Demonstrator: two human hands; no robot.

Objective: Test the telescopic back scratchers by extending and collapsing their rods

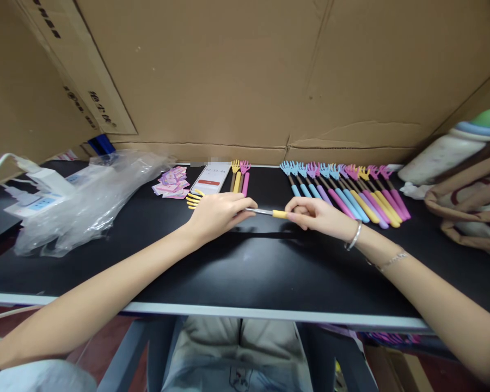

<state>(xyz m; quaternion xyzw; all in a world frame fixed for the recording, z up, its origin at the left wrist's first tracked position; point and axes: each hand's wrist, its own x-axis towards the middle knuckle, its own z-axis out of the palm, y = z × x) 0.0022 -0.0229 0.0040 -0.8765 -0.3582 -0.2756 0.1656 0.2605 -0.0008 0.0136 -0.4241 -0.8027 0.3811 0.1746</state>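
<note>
Both hands closed on one back scratcher (263,211), held roughly level just over the black desk (237,272), nearer the back edge than the front. Left hand (222,211) wraps the claw end, knuckles up, fingertips on the metal rod. Right hand (310,214) pinches the handle (280,214) between thumb and fingers. One hand per end, bare rod between: looks like a grip for pulling or pushing along its length. Yellow claw (194,200) pokes out past the left hand, in line with the rod; the hand hides the join, so probably the same piece, can't confirm.

Rest, left to right. Crumpled clear plastic (81,204) lies partly over a white plug and power strip, likely just shoved aside. Small pile of pink-purple cards (172,183), within left-hand reach. Phone (210,177) next, digits on screen, face up, probably so it can be read while working. Beside it, a small group of scratchers (245,184), claws away from the person. Past the right hand, a longer row in mixed colours (342,203), all angled alike, claws to the back; presumably lined up for easy picking or counting. Far right: bottle (441,155) and a brown-strapped bag (453,198), off the working spot.
</note>
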